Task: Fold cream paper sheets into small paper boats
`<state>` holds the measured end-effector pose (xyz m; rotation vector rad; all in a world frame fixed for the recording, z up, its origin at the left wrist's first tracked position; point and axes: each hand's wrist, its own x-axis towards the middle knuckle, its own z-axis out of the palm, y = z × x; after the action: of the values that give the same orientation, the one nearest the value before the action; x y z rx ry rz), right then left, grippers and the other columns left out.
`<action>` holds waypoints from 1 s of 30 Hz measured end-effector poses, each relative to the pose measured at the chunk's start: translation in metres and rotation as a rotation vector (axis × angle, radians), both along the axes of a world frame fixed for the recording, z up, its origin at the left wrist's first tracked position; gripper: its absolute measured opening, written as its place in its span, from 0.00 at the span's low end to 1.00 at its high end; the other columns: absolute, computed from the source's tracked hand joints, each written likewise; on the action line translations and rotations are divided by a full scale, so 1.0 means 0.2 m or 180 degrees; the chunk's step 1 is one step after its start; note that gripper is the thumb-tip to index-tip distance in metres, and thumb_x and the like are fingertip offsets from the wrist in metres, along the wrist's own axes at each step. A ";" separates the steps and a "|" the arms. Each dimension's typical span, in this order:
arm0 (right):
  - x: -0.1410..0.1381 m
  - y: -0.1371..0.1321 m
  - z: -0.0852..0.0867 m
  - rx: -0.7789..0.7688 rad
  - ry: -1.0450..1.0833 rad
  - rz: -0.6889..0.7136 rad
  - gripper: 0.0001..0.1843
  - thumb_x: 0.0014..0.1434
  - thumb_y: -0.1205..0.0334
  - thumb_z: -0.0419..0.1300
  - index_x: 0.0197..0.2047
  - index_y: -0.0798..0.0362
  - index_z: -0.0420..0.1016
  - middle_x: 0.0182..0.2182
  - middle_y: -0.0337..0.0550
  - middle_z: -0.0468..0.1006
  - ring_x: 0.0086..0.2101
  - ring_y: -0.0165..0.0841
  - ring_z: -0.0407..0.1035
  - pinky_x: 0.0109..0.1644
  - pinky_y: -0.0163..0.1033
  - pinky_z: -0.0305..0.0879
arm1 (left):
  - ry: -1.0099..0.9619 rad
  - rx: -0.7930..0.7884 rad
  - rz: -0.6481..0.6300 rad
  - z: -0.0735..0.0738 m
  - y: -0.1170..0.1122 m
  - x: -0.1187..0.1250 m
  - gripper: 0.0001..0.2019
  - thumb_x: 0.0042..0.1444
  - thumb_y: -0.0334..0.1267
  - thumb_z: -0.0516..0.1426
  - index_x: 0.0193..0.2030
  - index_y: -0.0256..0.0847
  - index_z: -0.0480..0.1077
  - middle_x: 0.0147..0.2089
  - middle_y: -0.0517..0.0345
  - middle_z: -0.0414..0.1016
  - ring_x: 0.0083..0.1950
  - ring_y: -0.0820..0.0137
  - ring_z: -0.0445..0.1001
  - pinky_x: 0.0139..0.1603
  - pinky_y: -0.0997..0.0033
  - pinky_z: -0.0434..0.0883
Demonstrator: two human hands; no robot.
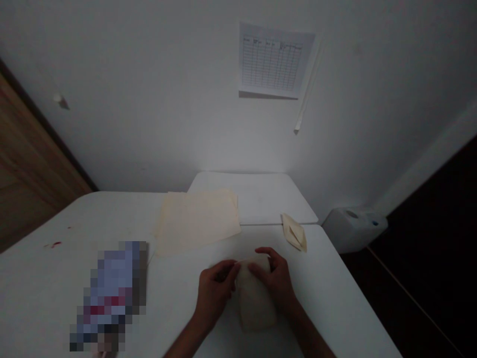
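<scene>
A folded piece of cream paper (256,306) lies on the white table in front of me, longer than it is wide. My left hand (219,281) pinches its upper left corner between thumb and fingertips. From the other side, my right hand (276,276) grips the upper right part, with the thumb on top and the index finger curled along the far edge. Part of the right side is hidden under my right hand. Beyond that hand, a small folded paper shape (294,232) rests near the table's right edge.
Flat cream sheets (197,219) lie back left on the white table (179,303). A pixelated bluish item (114,288) is at the left. Behind stands another white tabletop (257,191) against the wall, below a printed chart (276,62). A white container (352,228) is at the right.
</scene>
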<state>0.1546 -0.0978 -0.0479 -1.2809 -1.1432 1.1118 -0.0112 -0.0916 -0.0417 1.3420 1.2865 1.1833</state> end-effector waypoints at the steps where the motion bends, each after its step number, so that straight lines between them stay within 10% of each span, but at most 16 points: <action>1: 0.00 0.00 0.00 -0.0006 0.0010 -0.0003 0.25 0.47 0.53 0.68 0.46 0.54 0.71 0.23 0.35 0.74 0.21 0.28 0.63 0.22 0.31 0.59 | 0.0003 -0.0013 -0.0010 0.00 0.00 0.00 0.17 0.50 0.52 0.61 0.32 0.37 0.78 0.18 0.59 0.73 0.16 0.74 0.67 0.14 0.79 0.65; 23: 0.01 0.00 -0.02 0.0060 -0.0018 0.0092 0.19 0.47 0.54 0.68 0.38 0.53 0.69 0.21 0.32 0.68 0.21 0.26 0.58 0.23 0.30 0.55 | -0.0136 -0.0118 -0.0128 -0.02 0.01 -0.01 0.15 0.50 0.49 0.61 0.30 0.37 0.76 0.17 0.62 0.69 0.15 0.76 0.63 0.14 0.79 0.61; 30: 0.10 0.00 -0.01 0.0259 -0.0483 0.0830 0.15 0.51 0.53 0.65 0.27 0.54 0.67 0.21 0.31 0.61 0.22 0.25 0.53 0.24 0.30 0.47 | -0.0211 -0.0326 -0.0542 -0.02 0.05 -0.04 0.15 0.48 0.48 0.62 0.26 0.36 0.74 0.18 0.62 0.67 0.17 0.78 0.60 0.16 0.80 0.58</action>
<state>0.1749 -0.0969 -0.0497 -1.1922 -1.4873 1.1578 -0.0197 -0.0820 -0.0467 1.2996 1.1463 1.0227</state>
